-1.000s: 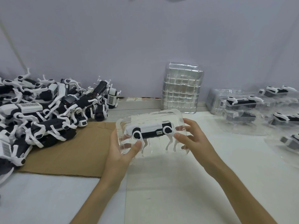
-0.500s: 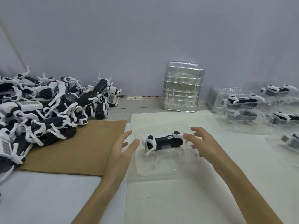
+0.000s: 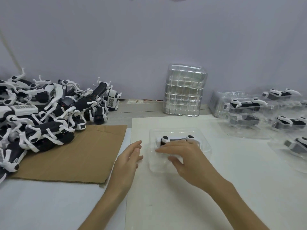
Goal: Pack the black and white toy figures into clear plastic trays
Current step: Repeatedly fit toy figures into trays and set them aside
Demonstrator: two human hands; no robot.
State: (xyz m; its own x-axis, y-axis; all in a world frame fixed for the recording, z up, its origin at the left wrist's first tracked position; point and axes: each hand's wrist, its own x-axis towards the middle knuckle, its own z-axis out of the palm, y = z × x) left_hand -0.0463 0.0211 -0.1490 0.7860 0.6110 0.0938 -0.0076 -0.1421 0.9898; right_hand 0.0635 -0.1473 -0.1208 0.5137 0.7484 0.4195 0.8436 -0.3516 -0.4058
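Now in its tray: one toy figure under a flat right hand

Nearest the camera, two bare forearms reach forward over a white sheet on the table. The left hand hovers at the sheet's left edge, just beside the clear tray. Its fingers are straight and slightly apart, and it holds nothing. It is a little blurred, and a narrow gap shows between it and the tray.

The right hand lies palm down across the tray, fingers straight and close together, pointing left, thumb spread toward the camera. Those fingers rest over the near side of the black and white toy figure, which lies lengthwise in the tray's far half. Whether clear plastic covers the figure I cannot tell.

Left of the sheet lies a piece of brown cardboard, and a tangled pile of loose figures overlaps its far left corner. Farther back, a stack of empty trays stands against the wall. To the right, packed trays sit in a cluster, each with a figure inside.
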